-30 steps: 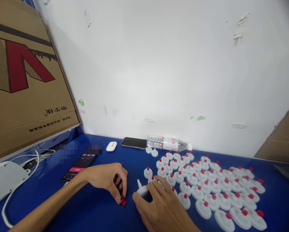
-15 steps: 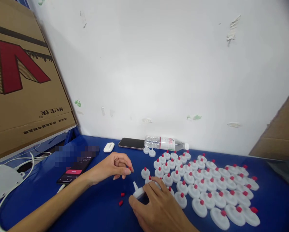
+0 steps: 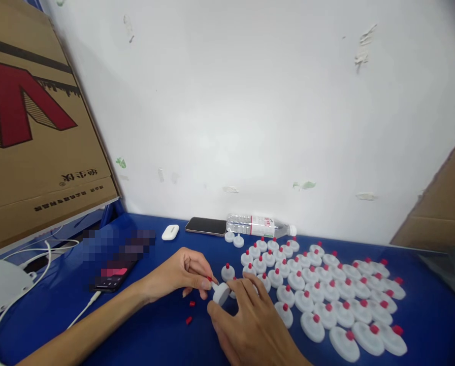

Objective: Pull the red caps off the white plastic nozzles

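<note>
My left hand (image 3: 193, 274) pinches a small red cap (image 3: 209, 278) between thumb and finger, right at the nozzle tip of a white round spout lid (image 3: 221, 293). Thumb and fingers of my right hand (image 3: 246, 315) are closed around that lid's rim, tilting it so the nozzle points left. Two loose red caps lie on the blue table below my left hand, one red cap (image 3: 192, 303) a little above the other (image 3: 189, 321). To the right spread many white lids with red caps on top, such as this capped lid (image 3: 312, 326).
Two uncapped white lids (image 3: 238, 241) lie beside a plastic water bottle (image 3: 258, 225) by the wall. A dark phone (image 3: 206, 226) and white earbud case (image 3: 170, 232) are left of it. Another phone (image 3: 117, 272) with a cable lies further left. A cardboard box (image 3: 44, 168) stands at the left.
My left hand has moved slightly right and down with the red cap, bringing it to the nozzle. My right hand has turned the lid so its nozzle faces my left hand.
</note>
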{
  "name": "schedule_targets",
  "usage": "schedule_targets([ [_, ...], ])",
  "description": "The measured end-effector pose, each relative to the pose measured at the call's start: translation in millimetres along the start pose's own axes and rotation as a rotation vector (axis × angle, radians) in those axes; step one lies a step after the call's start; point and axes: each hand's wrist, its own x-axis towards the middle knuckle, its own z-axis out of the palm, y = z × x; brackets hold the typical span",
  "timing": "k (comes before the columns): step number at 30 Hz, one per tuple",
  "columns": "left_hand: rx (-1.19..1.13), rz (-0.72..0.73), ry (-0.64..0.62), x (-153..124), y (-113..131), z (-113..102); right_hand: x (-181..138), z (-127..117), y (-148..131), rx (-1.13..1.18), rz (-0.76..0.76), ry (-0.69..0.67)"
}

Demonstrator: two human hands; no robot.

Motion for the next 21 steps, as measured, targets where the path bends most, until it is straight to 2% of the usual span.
schedule_targets([
  [5,0.0,0.019,-0.006,-0.5,1.2,-0.5,-0.9,-0.2,1.0,-0.021,0.01,-0.011],
  [12,0.011,0.014,-0.113,-3.0,4.5,-7.6,-9.2,4.6,2.5,-0.027,-0.011,-0.005],
  [18,-0.055,0.023,-0.135,-7.9,12.9,0.7,-4.8,0.2,3.0,0.002,-0.02,-0.019],
  [21,-0.131,0.024,-0.2,-12.0,17.2,5.7,2.3,-6.6,2.8,0.046,-0.048,-0.016],
])
